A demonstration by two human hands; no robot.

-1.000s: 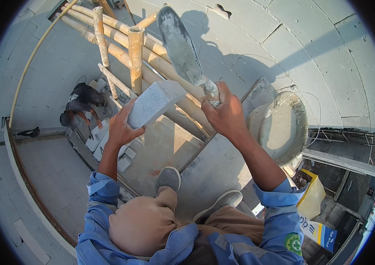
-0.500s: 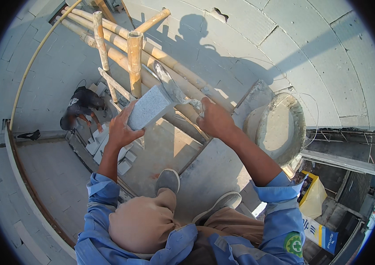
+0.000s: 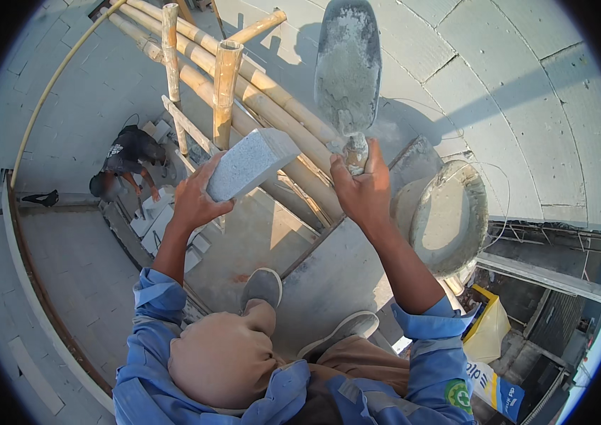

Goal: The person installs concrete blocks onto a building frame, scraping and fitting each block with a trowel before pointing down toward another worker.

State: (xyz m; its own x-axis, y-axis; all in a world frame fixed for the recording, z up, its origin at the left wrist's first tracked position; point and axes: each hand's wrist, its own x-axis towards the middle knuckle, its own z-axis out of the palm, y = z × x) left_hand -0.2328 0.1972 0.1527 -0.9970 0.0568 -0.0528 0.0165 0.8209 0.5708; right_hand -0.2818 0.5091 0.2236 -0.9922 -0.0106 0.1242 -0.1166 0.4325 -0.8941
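My left hand point(image 3: 200, 195) is wrapped round a small pale grey concrete block point(image 3: 247, 166), holding it tilted in the air below the bamboo poles. In my right hand point(image 3: 363, 185) is the mortar-caked handle of a trowel point(image 3: 347, 67). Its broad, rounded blade points away from me, and grey mortar coats the face turned up. The blade is raised near the wall, apart from the block. To the right of my right forearm stands a mortar tub point(image 3: 479, 216) with a crusted rim and pale grey contents.
Bamboo scaffold poles point(image 3: 272, 99) run across ahead, with an upright bamboo post point(image 3: 227, 92). A block wall point(image 3: 484, 92) rises beyond. Lower left, another person point(image 3: 134, 152) bends beside several loose blocks point(image 3: 150, 223). I stand on a grey platform point(image 3: 336, 273); a yellow container point(image 3: 488, 329) sits lower right.
My right hand has swung the trowel up and away from the block, turning its mortar-covered face into sight. My left hand keeps the block in nearly the same place.
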